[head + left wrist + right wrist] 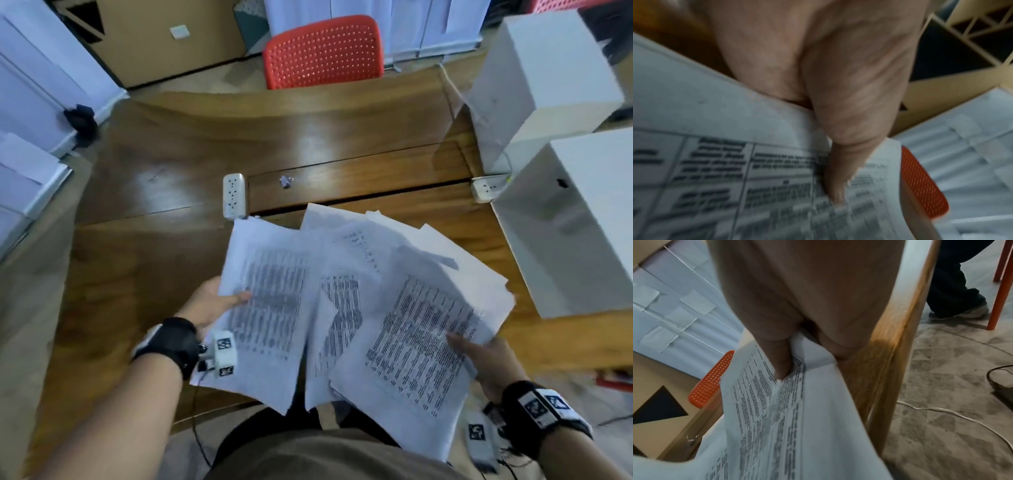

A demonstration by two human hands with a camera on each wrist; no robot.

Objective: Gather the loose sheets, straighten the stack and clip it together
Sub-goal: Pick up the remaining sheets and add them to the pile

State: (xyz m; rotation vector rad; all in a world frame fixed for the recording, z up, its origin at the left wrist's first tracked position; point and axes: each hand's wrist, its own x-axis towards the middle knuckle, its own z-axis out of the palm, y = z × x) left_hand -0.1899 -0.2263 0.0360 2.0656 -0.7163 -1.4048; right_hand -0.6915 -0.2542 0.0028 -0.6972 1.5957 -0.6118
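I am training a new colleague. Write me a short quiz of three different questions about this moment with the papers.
1. True or false: the sheets are already squared into one neat stack.
2. Multiple choice: where is the binder clip? A) on the sheets B) on the desk beyond the sheets, untouched C) in the right hand
3. Fill in: the left hand grips the left edge of the sheets with its ____ on top.

Key: 1 false, they are fanned out and crooked. 2 B. 3 thumb.
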